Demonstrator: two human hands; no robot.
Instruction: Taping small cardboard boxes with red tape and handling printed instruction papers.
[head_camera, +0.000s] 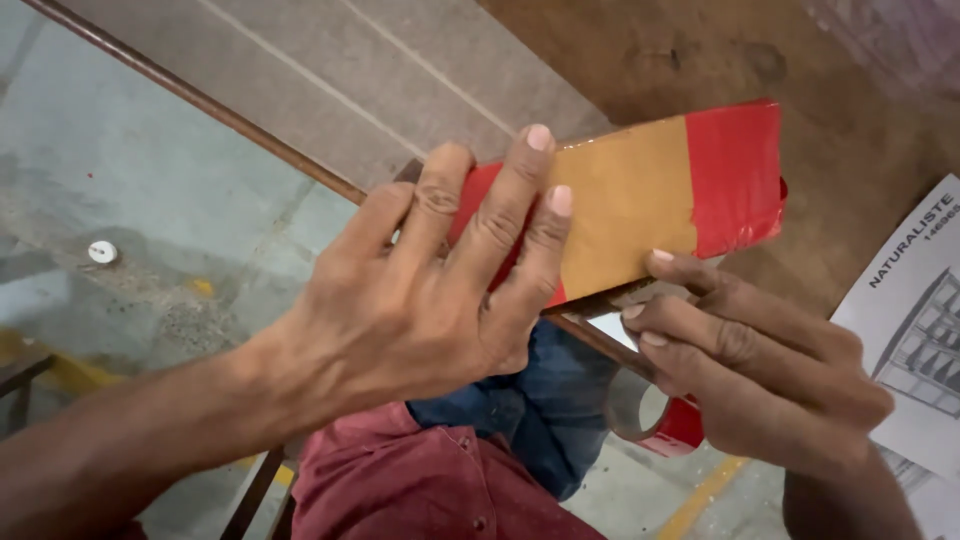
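Taped box (640, 200) on table edge (860, 150), hands (420, 300) either side, tape roll (665, 420) below, paper sheet (915, 330) right.

A printed sheet (915, 330) is seen on the brown tabletop (850, 130) (right edge); a white disc (101, 252) lies on the floor (120, 170).
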